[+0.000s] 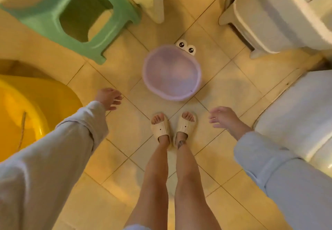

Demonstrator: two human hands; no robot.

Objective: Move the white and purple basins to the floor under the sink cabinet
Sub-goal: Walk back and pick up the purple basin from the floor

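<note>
Nearest the camera, two bare legs stand on the beige tiled floor (115, 159), feet in a pair of cream ribbed slide slippers (172, 126) whose toes point toward the far side. No writing can be read on the slippers (each shows only a small dark dot).

To the left, the left hand (109, 98) hangs at the end of a pale grey sleeve (59, 150), fingers loosely spread and curled, holding nothing. To the right, the right hand (224, 119) hangs from a light blue-grey sleeve (269, 161), fingers likewise spread apart and empty. Both hands are above the floor, apart from the basin.

Just beyond the feet, in the middle of the floor, sits the round translucent purple plastic basin (172, 72), upright with its open mouth facing up. It is nearly round, so its long axis is slight; it runs from the near rim to the far-right rim, where a white tab with two cartoon eyes (186, 47) sticks out, pointing far and right. No label is legible on it.

At the near left lies a large yellow plastic tub (36, 100). Further off on the left stands a green plastic stool (75, 14). On the right are white fixtures (291, 116), blurred.
</note>
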